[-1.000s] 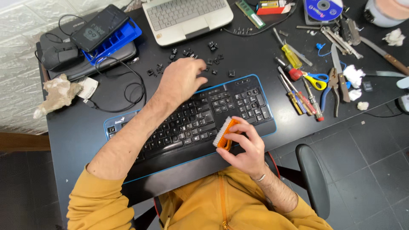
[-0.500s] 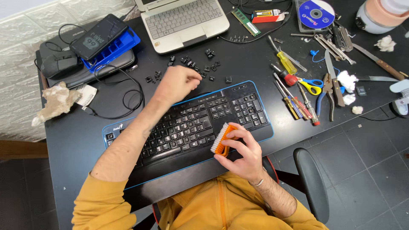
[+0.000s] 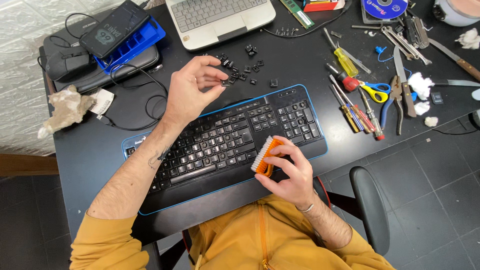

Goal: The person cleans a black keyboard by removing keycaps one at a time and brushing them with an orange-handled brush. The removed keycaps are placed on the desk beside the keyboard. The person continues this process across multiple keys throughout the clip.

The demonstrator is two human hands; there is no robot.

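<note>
A black keyboard (image 3: 225, 142) with a blue rim lies across the desk in front of me. My left hand (image 3: 192, 90) hovers above its upper edge, thumb and fingertips pinching a small black keycap (image 3: 225, 83). More loose keycaps (image 3: 245, 67) are scattered just beyond it. My right hand (image 3: 290, 172) grips an orange brush (image 3: 265, 155) with white bristles at the keyboard's lower right edge.
A white laptop (image 3: 220, 17) sits at the back. Screwdrivers (image 3: 350, 107), scissors (image 3: 372, 91) and pliers (image 3: 400, 97) lie to the right. A phone (image 3: 114, 27) on a blue tray, a mouse (image 3: 67, 62), cables and crumpled paper (image 3: 65, 107) are at the left.
My left hand has lifted off the loose keycaps and turned, now pinching one keycap. The right hand with the brush has stayed at the keyboard's lower right.
</note>
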